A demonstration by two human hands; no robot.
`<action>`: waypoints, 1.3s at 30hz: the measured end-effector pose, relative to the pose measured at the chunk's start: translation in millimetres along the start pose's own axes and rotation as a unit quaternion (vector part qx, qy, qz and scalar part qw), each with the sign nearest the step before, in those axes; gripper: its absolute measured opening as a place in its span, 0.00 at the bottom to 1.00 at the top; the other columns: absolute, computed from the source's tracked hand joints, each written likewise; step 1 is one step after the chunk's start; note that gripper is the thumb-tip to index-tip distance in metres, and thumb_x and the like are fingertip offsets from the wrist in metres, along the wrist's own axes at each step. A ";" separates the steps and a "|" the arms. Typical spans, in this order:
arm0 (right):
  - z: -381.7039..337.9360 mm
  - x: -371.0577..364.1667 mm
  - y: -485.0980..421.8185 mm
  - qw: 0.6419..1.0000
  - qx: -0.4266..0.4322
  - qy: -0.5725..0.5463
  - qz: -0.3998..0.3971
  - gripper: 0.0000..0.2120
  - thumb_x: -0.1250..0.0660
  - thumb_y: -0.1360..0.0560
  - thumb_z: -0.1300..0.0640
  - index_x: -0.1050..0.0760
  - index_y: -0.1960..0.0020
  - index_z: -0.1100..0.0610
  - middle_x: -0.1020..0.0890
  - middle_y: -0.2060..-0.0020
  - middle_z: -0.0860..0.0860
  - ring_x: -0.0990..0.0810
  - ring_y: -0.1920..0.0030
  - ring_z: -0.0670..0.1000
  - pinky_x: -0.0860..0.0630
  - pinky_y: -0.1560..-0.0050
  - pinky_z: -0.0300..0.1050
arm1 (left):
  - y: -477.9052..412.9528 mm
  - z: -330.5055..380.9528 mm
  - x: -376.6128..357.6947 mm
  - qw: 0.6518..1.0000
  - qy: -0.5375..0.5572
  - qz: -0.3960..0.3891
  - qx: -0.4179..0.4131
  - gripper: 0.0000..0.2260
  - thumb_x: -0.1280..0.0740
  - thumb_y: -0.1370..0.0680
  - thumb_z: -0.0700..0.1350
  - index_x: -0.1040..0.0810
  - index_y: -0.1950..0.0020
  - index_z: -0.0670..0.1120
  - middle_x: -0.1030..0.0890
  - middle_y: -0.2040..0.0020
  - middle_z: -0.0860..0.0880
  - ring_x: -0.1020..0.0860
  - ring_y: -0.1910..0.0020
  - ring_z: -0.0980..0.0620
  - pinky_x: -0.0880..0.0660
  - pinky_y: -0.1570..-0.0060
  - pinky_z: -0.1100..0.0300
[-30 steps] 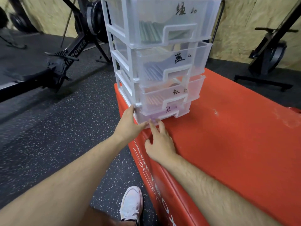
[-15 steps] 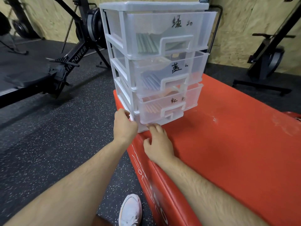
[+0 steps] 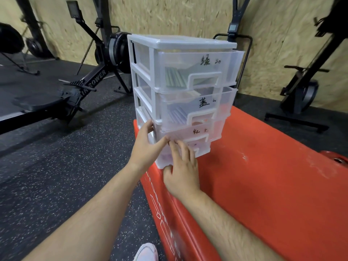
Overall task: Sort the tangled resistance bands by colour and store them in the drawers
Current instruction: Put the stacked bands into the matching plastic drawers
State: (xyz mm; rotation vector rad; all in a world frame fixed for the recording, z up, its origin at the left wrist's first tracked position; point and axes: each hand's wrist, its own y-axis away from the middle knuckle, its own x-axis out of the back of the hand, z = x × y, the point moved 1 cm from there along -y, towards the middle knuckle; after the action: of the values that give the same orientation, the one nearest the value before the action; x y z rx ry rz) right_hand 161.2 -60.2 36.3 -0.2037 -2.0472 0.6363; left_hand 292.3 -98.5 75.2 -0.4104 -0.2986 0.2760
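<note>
A clear plastic drawer unit (image 3: 180, 42) with several stacked drawers stands on the near corner of a red padded box (image 3: 263, 185). The top drawer holds green bands (image 3: 175, 79), and the second holds pale blue bands (image 3: 177, 115). The third drawer (image 3: 216, 129) has a handwritten label and a reddish tint inside. My left hand (image 3: 146, 147) grips the unit's front left post, thumb across the front. My right hand (image 3: 182, 174) presses straight fingers against the front of the bottom drawer (image 3: 202, 152), thumb at the unit's lower edge. All drawers look pushed in.
A black rowing machine (image 3: 90, 80) lies on the speckled rubber floor to the left. Another black machine (image 3: 301, 95) stands at the back right against the wooden wall. My white shoe (image 3: 147, 252) is beside the box. A red object (image 3: 337, 159) sits past the box's right end.
Both hands have risen from the unit's base: the left now holds the corner post higher up, and the right hand's fingers have moved onto the bottom drawer's front. The view has tilted up.
</note>
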 end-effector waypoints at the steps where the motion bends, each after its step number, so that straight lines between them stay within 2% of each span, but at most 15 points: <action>1: 0.0 0.7 -3.3 1.000 0.004 0.010 -0.012 0.38 0.40 0.33 0.57 0.38 0.22 0.51 0.33 0.27 0.50 0.36 0.27 0.56 0.37 0.26 0.54 | -1.7 1.4 0.5 1.000 -0.006 0.007 -0.008 0.19 0.25 0.26 0.46 0.27 0.43 0.62 0.23 0.45 0.68 0.26 0.43 0.70 0.33 0.44 0.75; 3: 1.0 1.9 -11.6 0.999 0.010 0.026 -0.043 0.39 0.41 0.32 0.57 0.41 0.20 0.49 0.36 0.25 0.48 0.38 0.27 0.55 0.38 0.26 0.54 | -6.0 2.1 0.0 1.000 -0.012 0.026 -0.007 0.17 0.25 0.27 0.45 0.27 0.46 0.62 0.22 0.48 0.68 0.26 0.46 0.70 0.31 0.45 0.74; 6: 0.5 2.0 -25.6 0.995 0.005 0.026 -0.093 0.39 0.41 0.30 0.58 0.45 0.19 0.50 0.41 0.21 0.46 0.40 0.26 0.56 0.40 0.26 0.55 | -13.6 -2.6 -2.5 0.998 -0.022 0.054 0.015 0.18 0.25 0.27 0.48 0.25 0.40 0.52 0.21 0.44 0.59 0.24 0.44 0.63 0.27 0.41 0.61; 10: -1.9 1.6 -36.7 0.993 0.005 0.027 -0.110 0.39 0.41 0.29 0.59 0.45 0.19 0.50 0.41 0.22 0.45 0.40 0.26 0.54 0.39 0.26 0.54 | -19.2 -5.2 -5.2 0.996 -0.026 0.075 0.029 0.21 0.24 0.28 0.50 0.28 0.39 0.52 0.21 0.45 0.58 0.23 0.45 0.62 0.26 0.43 0.58; 12: 0.7 6.5 -33.5 0.998 0.022 0.002 -0.066 0.34 0.41 0.31 0.59 0.34 0.23 0.52 0.32 0.26 0.46 0.34 0.30 0.54 0.33 0.30 0.56 | -19.2 -5.6 -5.7 0.996 -0.023 0.080 0.032 0.20 0.26 0.28 0.47 0.29 0.40 0.54 0.22 0.45 0.57 0.23 0.44 0.60 0.26 0.40 0.54; 15: 6.3 21.8 -25.6 0.989 0.068 -0.053 0.116 0.24 0.38 0.34 0.62 0.21 0.39 0.54 0.21 0.41 0.50 0.24 0.42 0.56 0.25 0.41 0.55 | -16.4 3.0 -4.4 0.993 0.009 0.113 0.014 0.18 0.33 0.28 0.52 0.30 0.39 0.55 0.26 0.41 0.55 0.26 0.39 0.58 0.28 0.35 0.49; 18: 1.3 38.7 -31.9 0.980 0.072 -0.043 0.182 0.31 0.34 0.35 0.63 0.24 0.32 0.53 0.24 0.35 0.52 0.25 0.36 0.57 0.29 0.35 0.54 | -20.8 19.2 -6.2 0.995 0.046 0.091 -0.019 0.30 0.36 0.25 0.63 0.33 0.27 0.50 0.30 0.31 0.55 0.32 0.31 0.59 0.34 0.29 0.52; 21: -8.4 46.7 -44.4 0.988 0.051 0.021 0.144 0.37 0.37 0.33 0.58 0.33 0.23 0.50 0.33 0.25 0.50 0.33 0.27 0.56 0.33 0.30 0.57 | -28.5 33.1 -10.8 0.997 0.018 0.056 -0.041 0.36 0.32 0.27 0.65 0.36 0.24 0.51 0.32 0.30 0.56 0.34 0.28 0.59 0.37 0.28 0.55; 24: -10.2 47.5 -52.4 0.992 0.032 0.079 0.093 0.41 0.38 0.34 0.57 0.39 0.21 0.48 0.37 0.22 0.47 0.36 0.26 0.56 0.32 0.32 0.60 | -36.6 37.4 -9.6 0.996 0.002 0.078 -0.048 0.29 0.28 0.27 0.61 0.28 0.32 0.50 0.27 0.42 0.59 0.28 0.37 0.56 0.31 0.36 0.59; 26: -9.9 47.1 -57.4 0.993 0.026 0.107 0.042 0.42 0.37 0.34 0.57 0.41 0.20 0.46 0.40 0.22 0.45 0.39 0.26 0.56 0.33 0.31 0.62 | -42.3 37.7 -5.4 0.995 0.005 0.092 -0.035 0.26 0.26 0.27 0.59 0.26 0.34 0.50 0.27 0.44 0.59 0.26 0.41 0.59 0.30 0.39 0.61; 31: -12.1 48.2 -75.3 0.991 0.030 0.112 -0.063 0.40 0.39 0.30 0.58 0.45 0.19 0.45 0.48 0.19 0.43 0.44 0.23 0.55 0.42 0.25 0.60 | -56.5 40.4 -4.3 0.992 -0.009 0.128 -0.015 0.19 0.26 0.27 0.54 0.23 0.39 0.50 0.27 0.46 0.61 0.24 0.46 0.60 0.25 0.40 0.52; 33: -14.5 53.7 -75.4 0.994 0.037 0.105 -0.008 0.37 0.41 0.32 0.57 0.37 0.22 0.47 0.40 0.21 0.44 0.39 0.25 0.55 0.37 0.28 0.60 | -56.3 42.2 -4.0 0.991 -0.011 0.133 -0.013 0.19 0.27 0.28 0.54 0.24 0.40 0.50 0.27 0.47 0.60 0.24 0.46 0.58 0.25 0.40 0.51; 35: -18.4 60.9 -74.3 0.991 0.050 0.082 0.097 0.35 0.43 0.34 0.56 0.30 0.26 0.49 0.34 0.24 0.47 0.35 0.27 0.55 0.35 0.30 0.58 | -54.7 47.7 -1.1 0.988 0.000 0.155 -0.010 0.20 0.29 0.28 0.55 0.27 0.39 0.52 0.28 0.45 0.59 0.25 0.43 0.58 0.27 0.38 0.49; 37: -24.2 69.3 -77.8 0.982 0.069 0.074 0.161 0.37 0.43 0.34 0.57 0.32 0.24 0.50 0.35 0.23 0.48 0.36 0.25 0.55 0.39 0.30 0.56 | -55.7 60.3 2.4 0.985 0.030 0.165 -0.031 0.22 0.32 0.28 0.53 0.31 0.35 0.53 0.31 0.41 0.58 0.29 0.38 0.58 0.30 0.34 0.50; 39: -32.9 76.6 -86.6 0.980 0.080 0.080 0.166 0.38 0.43 0.32 0.56 0.38 0.21 0.49 0.40 0.20 0.48 0.39 0.23 0.55 0.39 0.28 0.58 | -58.2 74.9 4.1 0.988 0.059 0.132 -0.058 0.25 0.33 0.27 0.49 0.33 0.31 0.54 0.33 0.36 0.59 0.33 0.33 0.60 0.33 0.30 0.52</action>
State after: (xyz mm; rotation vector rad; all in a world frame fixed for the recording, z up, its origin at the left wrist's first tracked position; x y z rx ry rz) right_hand 157.0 -92.7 152.0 -0.4938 -1.8105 0.9541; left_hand 282.5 -122.4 166.5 -0.5806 -0.1435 0.4937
